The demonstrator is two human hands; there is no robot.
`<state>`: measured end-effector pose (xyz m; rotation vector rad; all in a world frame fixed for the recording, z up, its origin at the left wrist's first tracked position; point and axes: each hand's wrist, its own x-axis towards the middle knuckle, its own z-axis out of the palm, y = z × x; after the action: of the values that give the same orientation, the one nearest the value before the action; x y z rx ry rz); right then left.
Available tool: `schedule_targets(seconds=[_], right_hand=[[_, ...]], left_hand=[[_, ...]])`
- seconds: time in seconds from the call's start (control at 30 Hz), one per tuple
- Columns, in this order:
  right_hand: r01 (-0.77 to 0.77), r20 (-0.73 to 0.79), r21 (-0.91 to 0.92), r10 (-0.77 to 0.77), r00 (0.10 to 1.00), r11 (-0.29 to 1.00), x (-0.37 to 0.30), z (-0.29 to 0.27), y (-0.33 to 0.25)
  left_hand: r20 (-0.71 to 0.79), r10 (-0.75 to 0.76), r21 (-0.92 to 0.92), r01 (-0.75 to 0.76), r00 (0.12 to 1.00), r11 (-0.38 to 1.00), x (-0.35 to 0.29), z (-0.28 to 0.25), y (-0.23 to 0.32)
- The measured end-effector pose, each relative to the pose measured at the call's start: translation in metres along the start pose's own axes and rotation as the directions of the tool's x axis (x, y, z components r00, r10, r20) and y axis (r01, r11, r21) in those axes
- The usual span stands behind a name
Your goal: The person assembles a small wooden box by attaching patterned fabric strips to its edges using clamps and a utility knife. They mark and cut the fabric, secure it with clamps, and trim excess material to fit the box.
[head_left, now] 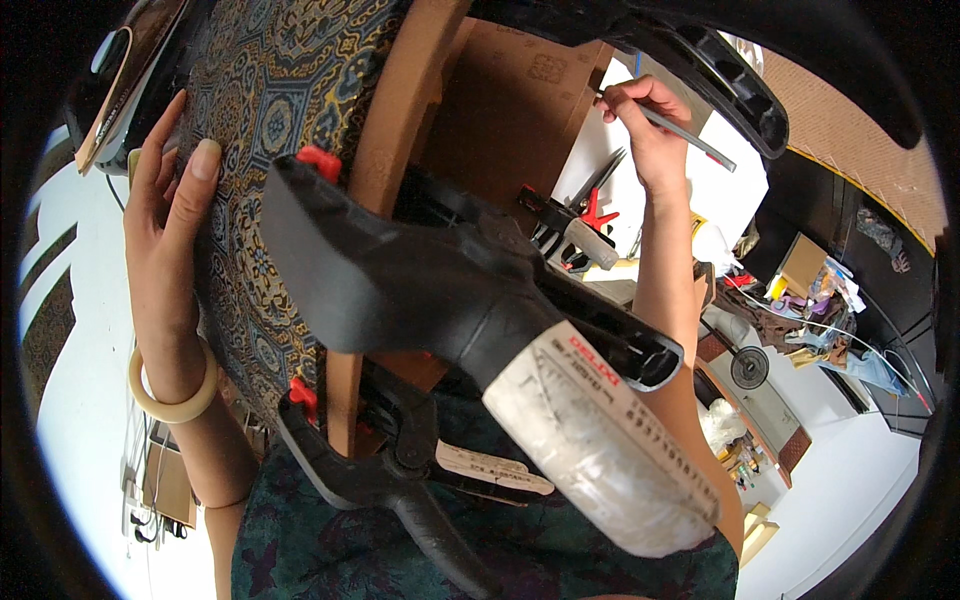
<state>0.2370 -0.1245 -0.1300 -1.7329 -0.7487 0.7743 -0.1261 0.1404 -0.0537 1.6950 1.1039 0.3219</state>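
My left hand (165, 235) lies flat and open against the patterned fabric (255, 110), thumb pressed on it near a red clamp tip, fingers spread along the cloth's edge; it grips nothing. A pale bangle (170, 400) sits on that wrist. My right hand (645, 125) is raised on the far side, pinched shut around a thin grey tool (690, 135), its working end set against the brown board (510, 110). I cannot tell what kind of tip it has.

The fabric wraps over the wooden frame (400, 110), which stands on edge between the two hands. Two black spring clamps bite onto it: a large clamp (430, 280) with a white-wrapped handle juts toward me, and a lower clamp (400, 470) pins the bottom.

I judge the step in hand as working along the back of the frame while the left hand keeps the cloth taut. The next move seems to call for steady tension from the left palm and a careful, small reach of the tool, without knocking the clamps.

Beyond, a white worktable (600, 160) carries a red-handled tool (597, 210), and the floor further off is cluttered.
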Motion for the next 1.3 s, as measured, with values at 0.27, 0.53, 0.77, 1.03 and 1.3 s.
schedule_targets(seconds=[0.27,0.53,0.77,1.03,1.3], right_hand=[[-0.034,-0.019,0.002,0.034,0.999,0.999,-0.0035,0.0016,0.0],[-0.018,-0.061,0.015,0.018,0.998,1.0,-0.0034,0.005,0.0008],[-0.003,-0.062,-0.022,0.002,0.998,1.0,-0.0028,0.0053,0.0009],[-0.023,-0.085,-0.014,0.021,0.996,1.0,-0.0047,0.0079,-0.0037],[-0.027,-0.073,0.022,0.029,0.997,0.999,-0.006,0.0045,-0.0016]], left_hand=[[0.011,0.002,-0.019,-0.002,1.0,1.0,0.0001,0.0,-0.0003],[0.022,0.001,-0.058,0.0,1.0,0.998,0.0005,0.0009,0.0024],[0.024,-0.002,-0.054,0.004,1.0,0.999,0.0008,0.0014,0.0041],[0.022,0.012,-0.035,-0.012,1.0,0.999,0.0016,-0.0005,-0.0024],[0.021,-0.001,-0.02,0.001,1.0,1.0,0.0011,0.0001,0.0017]])
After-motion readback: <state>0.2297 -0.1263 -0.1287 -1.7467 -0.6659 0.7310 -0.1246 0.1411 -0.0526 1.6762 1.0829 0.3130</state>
